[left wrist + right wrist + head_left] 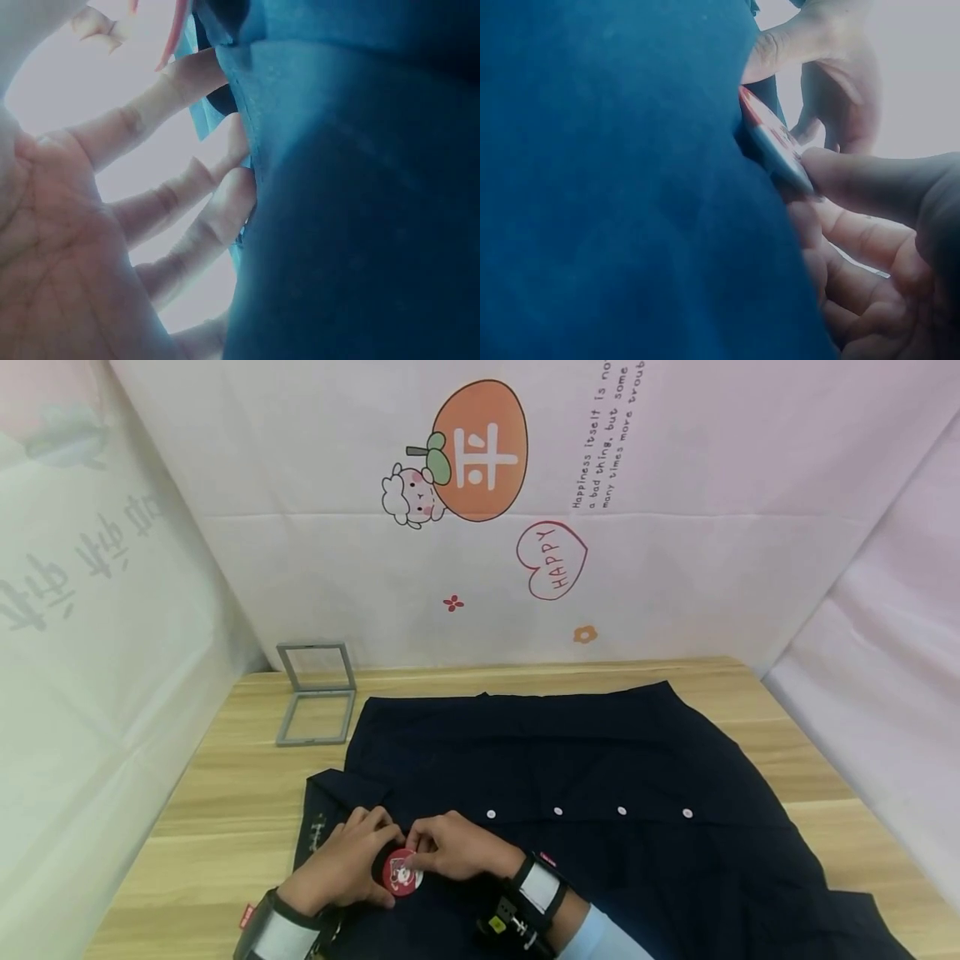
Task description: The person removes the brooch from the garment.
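Observation:
A round red button badge (401,874) with a white figure on it lies against a dark navy button-up shirt (570,760). My right hand (461,847) pinches the badge at its right edge. In the right wrist view its thumb presses the face of the badge (776,146), which tilts off the cloth. On the badge's other side, my left hand (347,860) has its thumb below and its fingers above the disc. Seen from the left wrist, the fingers (172,191) are spread and their tips touch the shirt. Whatever is behind the badge stays hidden.
A hinged grey square frame (313,693) stands unfolded at the table's back left. White buttons (558,811) run across the shirt, which covers much of the wooden table (202,810). Printed white curtains (337,568) enclose the back and sides.

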`<move>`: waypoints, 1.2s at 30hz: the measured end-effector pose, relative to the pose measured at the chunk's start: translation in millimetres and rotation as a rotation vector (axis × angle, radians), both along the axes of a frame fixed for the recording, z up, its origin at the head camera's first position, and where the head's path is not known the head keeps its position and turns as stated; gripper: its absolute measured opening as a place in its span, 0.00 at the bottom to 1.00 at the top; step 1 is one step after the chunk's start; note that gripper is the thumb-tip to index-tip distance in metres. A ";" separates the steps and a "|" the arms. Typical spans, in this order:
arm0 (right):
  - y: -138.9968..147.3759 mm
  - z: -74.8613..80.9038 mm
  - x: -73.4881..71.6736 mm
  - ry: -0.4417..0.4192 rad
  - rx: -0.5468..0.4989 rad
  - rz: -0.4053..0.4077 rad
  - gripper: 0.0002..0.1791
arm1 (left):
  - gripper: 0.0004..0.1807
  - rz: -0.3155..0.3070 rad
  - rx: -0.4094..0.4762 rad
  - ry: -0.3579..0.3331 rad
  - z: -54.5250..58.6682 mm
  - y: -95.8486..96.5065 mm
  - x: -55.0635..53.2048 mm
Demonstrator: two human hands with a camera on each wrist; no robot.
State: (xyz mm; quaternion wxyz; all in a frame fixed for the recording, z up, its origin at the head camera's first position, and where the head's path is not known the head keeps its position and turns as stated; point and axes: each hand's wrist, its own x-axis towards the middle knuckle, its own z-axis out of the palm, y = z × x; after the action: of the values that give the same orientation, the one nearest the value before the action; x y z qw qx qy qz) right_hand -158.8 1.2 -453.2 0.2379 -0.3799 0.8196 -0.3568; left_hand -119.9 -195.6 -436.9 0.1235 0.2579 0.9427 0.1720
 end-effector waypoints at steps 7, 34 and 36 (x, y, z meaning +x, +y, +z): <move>3.1 2.1 -2.1 -0.027 -0.001 0.012 0.07 | 0.32 0.004 0.004 -0.009 1.0 0.5 0.3; 18.2 16.3 -5.7 -0.070 0.008 0.046 0.05 | 0.32 -0.014 0.006 0.004 1.4 0.1 -0.1; 20.9 21.2 -7.3 -0.060 0.000 0.052 0.05 | 0.32 -0.008 0.001 0.000 1.0 0.3 -0.1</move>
State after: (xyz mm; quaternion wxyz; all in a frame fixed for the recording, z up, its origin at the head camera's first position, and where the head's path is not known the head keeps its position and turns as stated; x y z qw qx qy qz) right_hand -166.1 22.2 -432.0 0.2717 -0.3903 0.8020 -0.3615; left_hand -120.0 -195.3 -435.8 0.1240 0.2617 0.9416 0.1719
